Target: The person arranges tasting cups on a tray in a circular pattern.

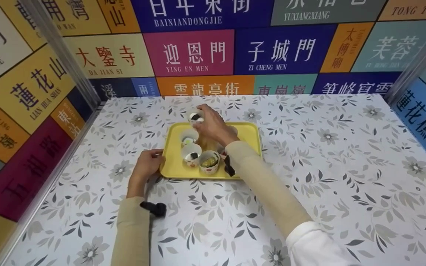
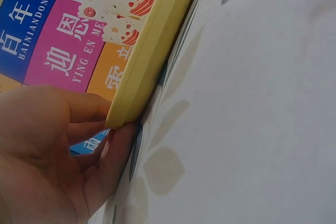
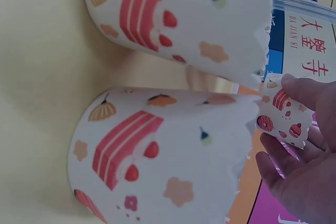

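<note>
My left hand pinches the left edge of a yellow tray; in the left wrist view the tray rim sits between its fingers. Over the tray's far edge my right hand holds a small paper baking cup with something white and black inside. The right wrist view shows this held cup, printed with cakes, between thumb and fingers. Several similar cups stand on the tray, among them a front one with greenish-brown contents and another behind it. My right forearm hides part of the tray.
The tray lies on a table covered in a floral cloth. Panels with large printed characters rise behind it and along both sides. Black straps are on both wrists. Two cups stand close to the right wrist camera.
</note>
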Action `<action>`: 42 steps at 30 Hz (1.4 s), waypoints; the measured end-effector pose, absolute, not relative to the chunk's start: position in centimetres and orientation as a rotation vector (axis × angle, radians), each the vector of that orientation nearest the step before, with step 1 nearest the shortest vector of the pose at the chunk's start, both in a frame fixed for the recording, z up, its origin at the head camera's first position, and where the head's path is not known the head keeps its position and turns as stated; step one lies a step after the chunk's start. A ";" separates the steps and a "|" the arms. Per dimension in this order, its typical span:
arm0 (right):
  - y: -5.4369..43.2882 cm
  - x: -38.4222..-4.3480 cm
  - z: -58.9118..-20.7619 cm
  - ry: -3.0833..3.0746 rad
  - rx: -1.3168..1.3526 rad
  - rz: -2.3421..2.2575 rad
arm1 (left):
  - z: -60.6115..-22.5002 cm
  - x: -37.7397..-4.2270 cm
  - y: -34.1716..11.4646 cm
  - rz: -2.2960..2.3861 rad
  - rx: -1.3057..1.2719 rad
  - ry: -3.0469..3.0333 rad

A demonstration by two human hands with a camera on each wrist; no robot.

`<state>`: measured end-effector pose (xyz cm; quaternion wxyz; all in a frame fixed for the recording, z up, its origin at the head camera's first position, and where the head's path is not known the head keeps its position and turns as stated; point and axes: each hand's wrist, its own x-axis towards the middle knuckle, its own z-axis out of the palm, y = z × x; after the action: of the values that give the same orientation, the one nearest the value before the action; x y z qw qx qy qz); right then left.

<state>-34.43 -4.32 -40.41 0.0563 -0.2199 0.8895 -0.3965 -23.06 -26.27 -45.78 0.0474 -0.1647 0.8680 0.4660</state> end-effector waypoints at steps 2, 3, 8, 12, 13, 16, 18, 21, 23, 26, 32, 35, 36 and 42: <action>-4.4 -34.6 -40.4 2.700 -0.663 -1.206 | -45.8 -23.0 -26.3 1.408 -0.502 2.650; -4.5 -34.6 -40.5 2.705 -0.662 -1.205 | -45.8 -23.1 -26.3 1.409 -0.504 2.645; -4.7 -34.9 -40.6 2.724 -0.688 -1.232 | -45.8 -23.0 -26.3 1.410 -0.498 2.639; -5.0 -34.7 -40.8 2.721 -0.708 -1.238 | -45.9 -23.0 -26.4 1.415 -0.503 2.641; -5.0 -34.7 -40.9 2.721 -0.709 -1.232 | -45.9 -23.0 -26.4 1.412 -0.507 2.640; -5.2 -34.4 -41.3 2.720 -0.694 -1.201 | -46.0 -23.0 -26.3 1.409 -0.518 2.631; -5.3 -34.3 -41.5 2.719 -0.673 -1.187 | -46.0 -23.0 -26.3 1.413 -0.509 2.629; -5.3 -34.2 -41.6 2.727 -0.656 -1.167 | -46.0 -22.9 -26.4 1.421 -0.494 2.643; -5.4 -34.2 -41.6 2.738 -0.649 -1.152 | -45.9 -22.9 -26.4 1.429 -0.479 2.650; -5.5 -34.4 -41.6 2.757 -0.646 -1.114 | -45.8 -23.0 -26.4 1.431 -0.479 2.664; -5.8 -34.3 -41.7 2.791 -0.622 -1.056 | -45.9 -23.0 -26.4 1.436 -0.528 2.637; -6.0 -34.3 -41.8 2.824 -0.632 -1.017 | -45.9 -23.0 -26.4 1.438 -0.544 2.622; -6.0 -34.3 -41.8 2.841 -0.635 -0.998 | -45.9 -23.0 -26.4 1.435 -0.540 2.625; -6.1 -34.4 -41.9 2.913 -0.649 -0.890 | -45.8 -23.1 -26.5 1.415 -0.490 2.654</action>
<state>-34.45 -6.12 -41.93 0.0135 -0.2084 0.9353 -0.2858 -23.07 -26.51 -45.77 0.0472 -0.1606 0.8699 0.4638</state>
